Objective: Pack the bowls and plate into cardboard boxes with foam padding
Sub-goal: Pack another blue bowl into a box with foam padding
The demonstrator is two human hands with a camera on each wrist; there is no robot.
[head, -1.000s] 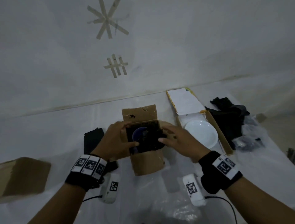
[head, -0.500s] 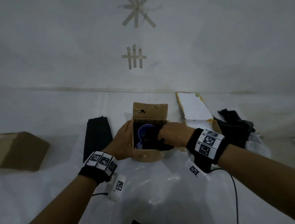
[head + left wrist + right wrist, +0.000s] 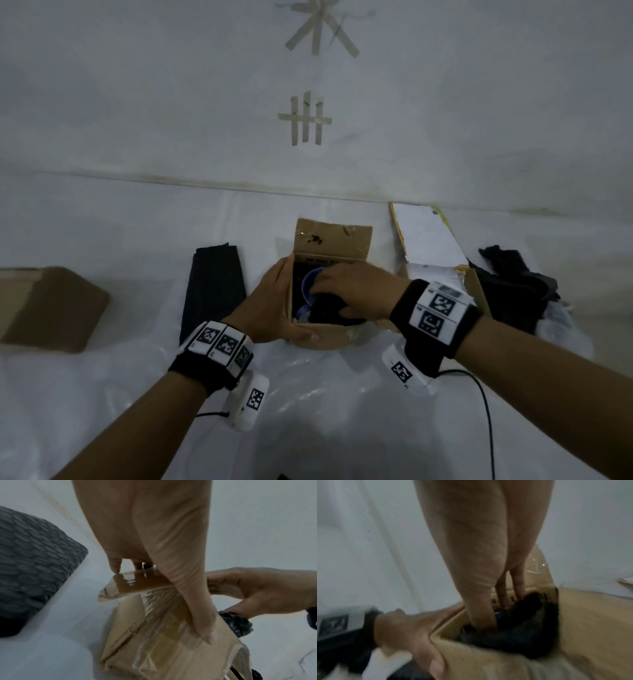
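Cardboard box [image 3: 322, 337] clasped by my left hand [image 3: 274, 308] along its side; right hand [image 3: 352, 291] inside, fingers pinching black foam [image 3: 329, 310] beside blue bowl [image 3: 308, 284].

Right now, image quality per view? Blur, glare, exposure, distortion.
Head view: dim, wide-angle bend at the wall seam, the box interior nearly black, only the blue bowl rim readable. Left wrist view: sharpest; glare on the taped flap, left hand fills the frame. Right wrist view: motion-blurred, soft; dark foam lacks detail around the right hand.
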